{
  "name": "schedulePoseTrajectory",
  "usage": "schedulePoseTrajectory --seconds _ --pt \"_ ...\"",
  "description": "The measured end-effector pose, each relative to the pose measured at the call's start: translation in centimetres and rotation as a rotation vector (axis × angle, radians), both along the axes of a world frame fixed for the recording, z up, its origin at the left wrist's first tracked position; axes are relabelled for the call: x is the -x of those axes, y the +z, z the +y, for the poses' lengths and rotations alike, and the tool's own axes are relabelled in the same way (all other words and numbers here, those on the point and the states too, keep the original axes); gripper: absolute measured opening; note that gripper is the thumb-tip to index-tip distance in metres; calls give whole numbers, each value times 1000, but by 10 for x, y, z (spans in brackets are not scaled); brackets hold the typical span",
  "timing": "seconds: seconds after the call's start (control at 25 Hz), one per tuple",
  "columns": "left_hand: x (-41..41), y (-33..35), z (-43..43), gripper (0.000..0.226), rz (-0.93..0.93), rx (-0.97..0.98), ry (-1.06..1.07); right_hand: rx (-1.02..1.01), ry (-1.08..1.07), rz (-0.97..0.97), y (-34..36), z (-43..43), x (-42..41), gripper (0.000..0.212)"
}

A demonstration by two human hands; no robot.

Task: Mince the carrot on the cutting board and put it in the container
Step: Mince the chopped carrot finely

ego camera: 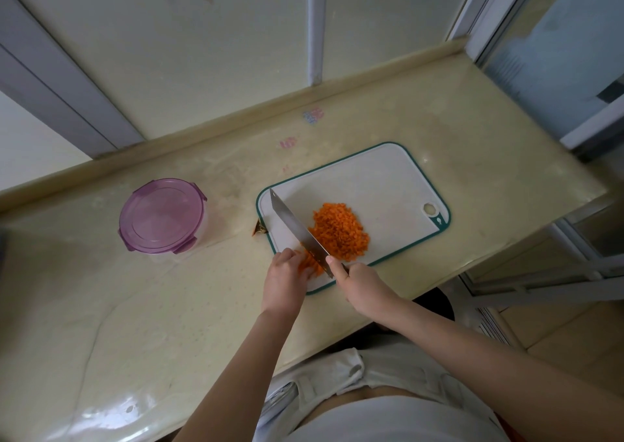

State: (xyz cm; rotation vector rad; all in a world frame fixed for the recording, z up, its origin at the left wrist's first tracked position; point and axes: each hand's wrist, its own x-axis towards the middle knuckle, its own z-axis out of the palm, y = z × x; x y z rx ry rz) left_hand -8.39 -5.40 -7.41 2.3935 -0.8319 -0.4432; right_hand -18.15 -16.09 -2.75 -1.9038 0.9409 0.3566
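The person stands at the pale surface point(101, 306) with a white, green-rimmed cutting board point(381, 178) in front of them. The carrot point(339, 230) lies in a heap of small orange bits near the middle of the board. A smaller clump sits at the board's 7 o'clock corner. The left hand point(285, 279) bears down on that clump with its fingers curled. The right hand point(358, 281) grips the handle of the knife point(297, 229), one finger laid along the blade's back. The blade lies between clump and heap, its tip toward 11 o'clock. The container point(162, 217), round with its purple lid clipped on, stands at the board's 9 o'clock, well apart. A brown scrap point(260, 229) lies just beside the board's left edge.
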Motion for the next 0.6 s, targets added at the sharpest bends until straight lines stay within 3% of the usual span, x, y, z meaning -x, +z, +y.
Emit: schedulePoseTrajectory --seconds 0.36,0.6 --pt "-3 -4 -2 10 31 -9 4 2 69 -46 1 5 -3 41" --pt "-1 -5 0 14 18 12 8 111 74 -12 -17 3 -10 59"
